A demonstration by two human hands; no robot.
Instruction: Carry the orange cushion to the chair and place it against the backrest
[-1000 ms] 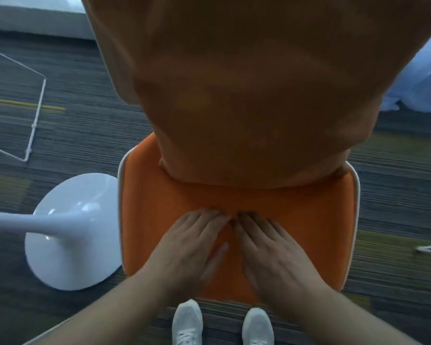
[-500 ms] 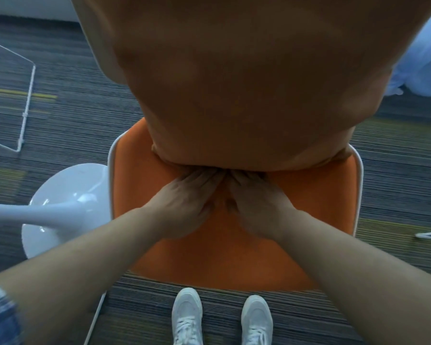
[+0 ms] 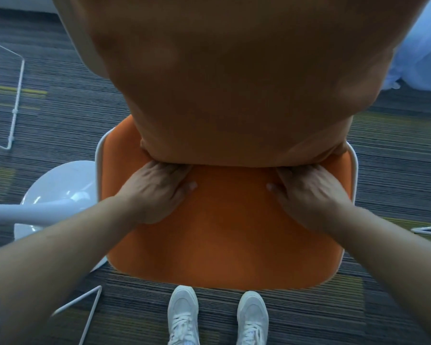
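Observation:
The orange cushion (image 3: pixel 234 83) stands upright on the orange chair seat (image 3: pixel 224 240), which has a white rim, and fills the upper view. It leans back against the backrest, of which only a pale edge (image 3: pixel 82 46) shows at the left. My left hand (image 3: pixel 157 192) lies flat on the seat at the cushion's lower left, fingertips tucked under its bottom edge. My right hand (image 3: pixel 306 195) mirrors it at the lower right, thumb spread. Neither hand grips anything.
A white round table base (image 3: pixel 55 190) with its pole (image 3: pixel 23 212) sits left of the chair. White wire frames lie at the left (image 3: pixel 15 108), bottom left (image 3: pixel 85 307) and right (image 3: pixel 428 229). Light blue fabric (image 3: pixel 421 58) is at top right. My white shoes (image 3: pixel 183 317) stand before the seat.
Both hands slid from the seat's middle up to the cushion's bottom edge, then spread apart toward its lower corners. The cushion stays upright on the seat.

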